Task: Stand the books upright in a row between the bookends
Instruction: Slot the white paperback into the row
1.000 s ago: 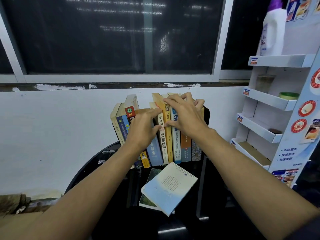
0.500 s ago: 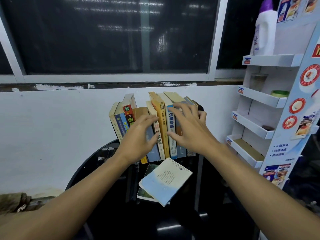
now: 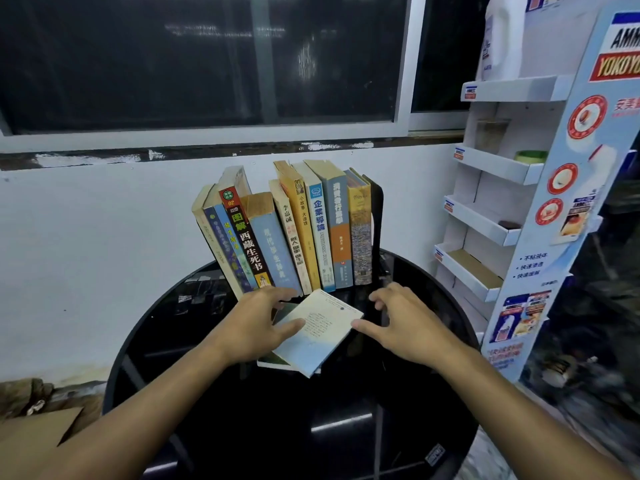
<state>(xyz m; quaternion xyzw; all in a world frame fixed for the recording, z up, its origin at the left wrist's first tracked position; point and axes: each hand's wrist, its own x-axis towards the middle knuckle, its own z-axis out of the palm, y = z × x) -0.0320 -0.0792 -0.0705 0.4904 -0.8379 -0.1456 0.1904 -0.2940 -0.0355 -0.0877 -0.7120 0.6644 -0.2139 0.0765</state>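
Observation:
Several books stand in a row at the back of the round black table, leaning slightly left. A black bookend props the row's right end; the left bookend is hidden. In front of the row a pale blue and cream book lies flat on top of another, green-edged book. My left hand rests on the flat book's left edge, thumb on the cover, fingers spread. My right hand hovers at its right edge, fingers apart, thumb tip close to the book's corner.
A white cardboard display shelf with a white bottle, a green-lidded jar and a cup stands right of the table. A white wall and dark window are behind the row. Brown cardboard lies at the lower left.
Both hands have left the standing row and dropped down toward me to the flat book on the table. The row stands by itself.

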